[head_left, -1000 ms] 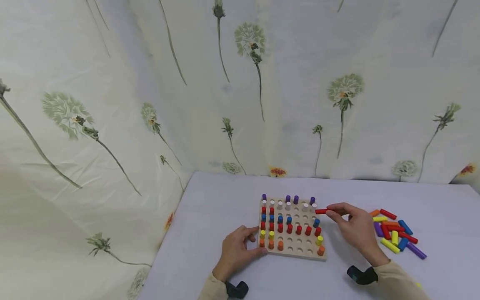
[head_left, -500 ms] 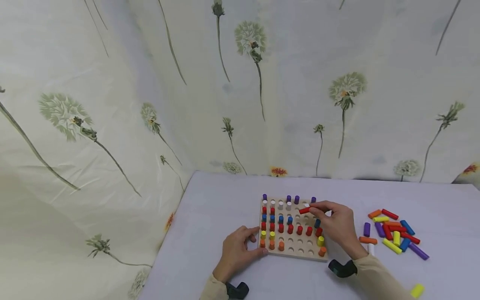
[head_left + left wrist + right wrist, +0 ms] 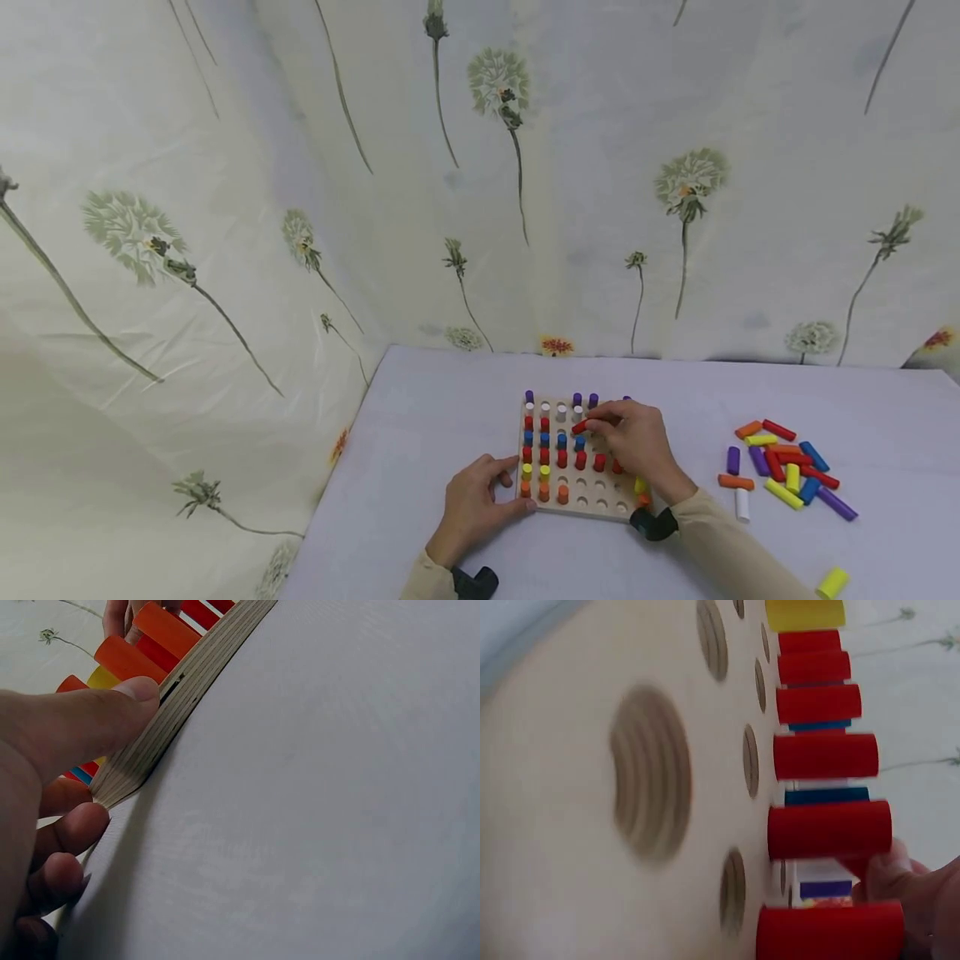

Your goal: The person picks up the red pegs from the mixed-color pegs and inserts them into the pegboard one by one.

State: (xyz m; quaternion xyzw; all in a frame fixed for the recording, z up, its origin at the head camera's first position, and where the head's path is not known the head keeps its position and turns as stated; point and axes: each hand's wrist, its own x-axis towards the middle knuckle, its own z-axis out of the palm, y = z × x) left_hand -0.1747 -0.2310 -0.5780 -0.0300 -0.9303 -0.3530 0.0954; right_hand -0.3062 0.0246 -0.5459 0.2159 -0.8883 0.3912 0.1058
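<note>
No text, label, brand, number or sign is legible on the pale rectangular wooden pegboard (image 3: 591, 492), the loose multicoloured cylindrical pegs (image 3: 792, 477) right of the pegboard, the black wrist-worn device (image 3: 654, 524) at its front edge, or the pale floral-printed fabric (image 3: 585, 167) behind it.

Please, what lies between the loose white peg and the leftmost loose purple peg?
In the head view, an orange peg lies between that white peg and purple peg.
</note>
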